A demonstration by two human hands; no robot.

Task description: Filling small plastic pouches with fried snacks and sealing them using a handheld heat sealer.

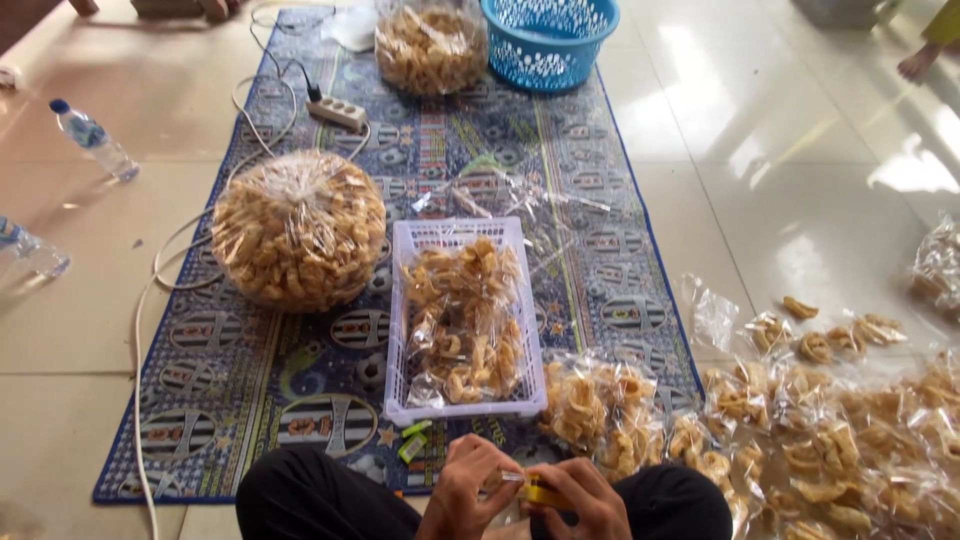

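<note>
- At the bottom centre of the frame, the left hand (468, 490) and the right hand (585, 503) meet just above the person's dark-trousered knees (310, 495)
- Both hands close their grip on a small yellow object (540, 492) held between them; what it is cannot be told, as the fingers cover most of it
- A bit of clear plastic shows beneath the yellow object, between the two hands
- Just above the hands, in the middle of the frame, stands a white slotted basket (400, 330) holding small clear bags of golden fried snacks
- Two small green-yellow items (413, 440) lie on the patterned mat (300, 400) beside the basket's near corner
- Left of the basket sits a big round plastic sack of snacks (298, 230); a second sack (430, 45) stands at the top centre beside a blue basket (550, 40)
- Many small filled bags (820, 450) spread over the tiled floor at the lower right
- A white power strip (337, 112) with its cable lies at the upper left of the mat, and a water bottle (95, 140) lies on the floor farther left
</note>
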